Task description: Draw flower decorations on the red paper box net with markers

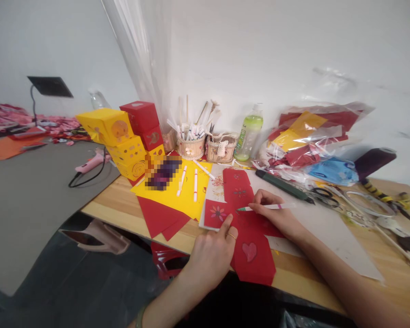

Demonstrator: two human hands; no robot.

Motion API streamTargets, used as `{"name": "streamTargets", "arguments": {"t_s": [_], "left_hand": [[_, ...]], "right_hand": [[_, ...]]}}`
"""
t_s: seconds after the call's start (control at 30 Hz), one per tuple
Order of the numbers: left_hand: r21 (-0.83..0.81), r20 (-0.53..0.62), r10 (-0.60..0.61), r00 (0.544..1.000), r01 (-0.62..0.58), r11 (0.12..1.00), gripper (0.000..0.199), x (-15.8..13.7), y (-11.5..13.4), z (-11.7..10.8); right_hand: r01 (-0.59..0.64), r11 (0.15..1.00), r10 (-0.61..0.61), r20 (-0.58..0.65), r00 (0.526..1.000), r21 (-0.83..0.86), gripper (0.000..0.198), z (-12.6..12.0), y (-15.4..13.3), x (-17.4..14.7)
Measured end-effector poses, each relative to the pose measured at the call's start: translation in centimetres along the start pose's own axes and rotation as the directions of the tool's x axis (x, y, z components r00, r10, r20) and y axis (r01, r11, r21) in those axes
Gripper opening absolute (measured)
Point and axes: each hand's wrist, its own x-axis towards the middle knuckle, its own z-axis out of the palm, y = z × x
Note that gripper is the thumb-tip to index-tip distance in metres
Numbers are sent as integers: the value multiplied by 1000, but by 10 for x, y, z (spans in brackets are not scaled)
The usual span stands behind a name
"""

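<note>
A red paper box cut-out (237, 234), shaped like an unfolded cross, lies flat over a pale board (341, 248). Its panels carry a pink heart (249, 252), a many-petalled flower (217, 213) and smaller flower drawings. My right hand (271, 212) pinches a white felt-tip pen (280, 206) whose green tip is at the cut-out's middle panel. My left hand (215, 253), wearing a ring, rests at the near left edge with its index finger stretched onto the red paper; the other fingers are partly curled and hold nothing visible.
Yellow sheets (169, 200) with loose pens and red sheets (162, 218) lie left. Yellow boxes (104, 125) and red boxes (140, 116) are stacked behind. Pen baskets (191, 149), a green bottle (249, 132), a dark green cutter (283, 186), scissors (323, 196) and bagged paper (304, 136) surround the board.
</note>
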Motion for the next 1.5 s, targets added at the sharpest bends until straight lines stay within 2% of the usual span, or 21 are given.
{"name": "streamTargets", "arguments": {"t_s": [0.33,0.43,0.53,0.73,0.87,1.5], "left_hand": [[-10,13,-19,1000,19,1000,29,-1,2,2],[-13,11,-18,1000,18,1000,29,0,1,1],[-18,-11,-8,1000,8,1000,28,0,1,2],[-4,-17,-6,1000,6,1000,29,-1,1,1],[7,21,-18,1000,18,1000,31,-2,2,0],[-2,-13,-13,1000,13,1000,33,-3,2,-3]], "right_hand": [[14,999,-15,-30,999,-33,34,2,-6,1],[-34,999,33,-37,999,-25,36,0,-3,0],[-68,998,68,5,998,6,39,-1,0,-1],[-60,998,61,-15,998,36,30,1,-7,-2],[-1,999,2,-33,999,32,33,2,-12,-2],[32,997,-35,34,999,68,31,3,-3,0]]}}
